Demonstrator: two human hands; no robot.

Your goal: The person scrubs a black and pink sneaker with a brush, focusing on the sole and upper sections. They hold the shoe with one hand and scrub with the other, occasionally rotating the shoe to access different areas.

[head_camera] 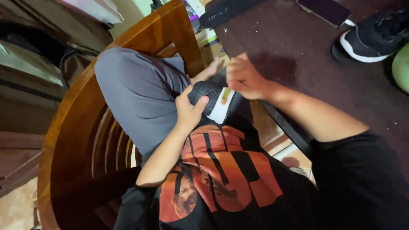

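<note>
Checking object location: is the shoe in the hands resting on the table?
No: the black shoe is held over the lap by the left hand and right hand, off the dark table.

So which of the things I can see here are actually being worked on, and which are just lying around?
In hand:
- black shoe with white sole, in the lap
- left hand, gripping its heel end
- right hand, fingers at its top

Lying about:
- second black-and-white shoe on the dark table
- phone at the table's far edge
- black flat item, kind unclear
- wooden chair
</note>
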